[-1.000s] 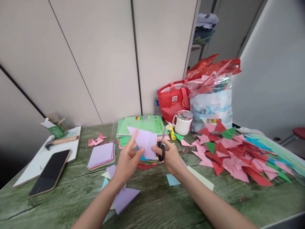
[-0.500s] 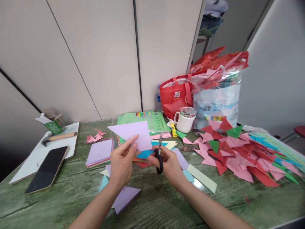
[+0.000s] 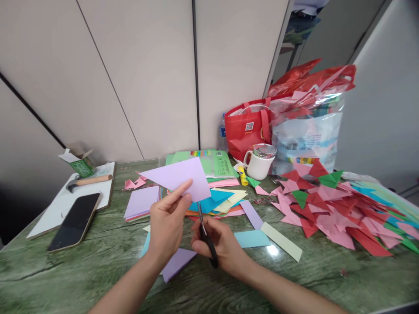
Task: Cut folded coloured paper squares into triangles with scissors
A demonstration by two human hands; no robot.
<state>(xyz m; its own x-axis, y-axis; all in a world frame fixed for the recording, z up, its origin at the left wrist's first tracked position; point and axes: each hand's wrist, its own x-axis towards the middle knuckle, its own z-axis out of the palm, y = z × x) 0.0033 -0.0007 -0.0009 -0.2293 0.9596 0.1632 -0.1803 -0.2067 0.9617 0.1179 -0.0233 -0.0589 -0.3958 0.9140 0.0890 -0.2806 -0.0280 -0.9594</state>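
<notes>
Left hand (image 3: 166, 220) pinching a lilac paper triangle (image 3: 178, 176) above the green table (image 3: 81, 270), right hand (image 3: 218, 244) gripping black scissors (image 3: 206, 235), blades pointing to 12 o'clock just under the paper, phone (image 3: 75, 221) lying at 9 o'clock, white mug (image 3: 260, 165) at 1 o'clock

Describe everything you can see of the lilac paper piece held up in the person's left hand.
The lilac paper piece is a flat, thin sheet of plain pale purple, roughly triangular, with a long point reaching left and straight, clean edges. It is held up above the green table, tilted toward the camera, in front of the stack of coloured sheets. The left hand pinches its lower edge between thumb and fingers. The scissors in the right hand point up to its lower edge; whether they touch is unclear.
</notes>
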